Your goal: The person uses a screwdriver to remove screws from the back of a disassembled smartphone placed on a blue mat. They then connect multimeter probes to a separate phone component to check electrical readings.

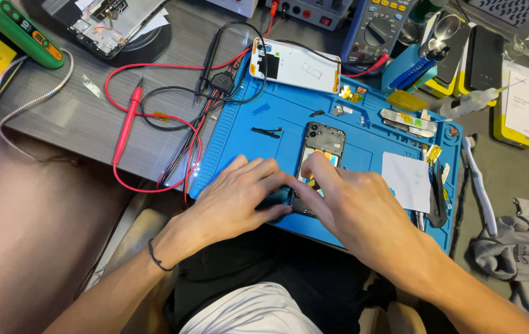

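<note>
Grey table [85,117] carries a blue work mat [289,117] that reaches its near edge. An opened phone [322,145], back cover off, lies on the mat's near half, long axis running from near edge toward far edge, slightly tilted, camera end at the far end.

Both hands sit on the phone's near end. Left hand [240,198] comes in from the left, fingers flat and spread, pinning the phone's near-left edge against the mat; not closed around anything. Right hand [354,201] comes from the near-right, knuckles bent, fingertips [313,162] pressing into the phone's mid section over the exposed inside. Can't tell whether it pinches a part there: fingers hide it. Right hand reaches further up the phone than left.

White back cover [298,65] lies at the mat's far edge, well apart. Red probe [129,117] on the table left of the mat.
</note>
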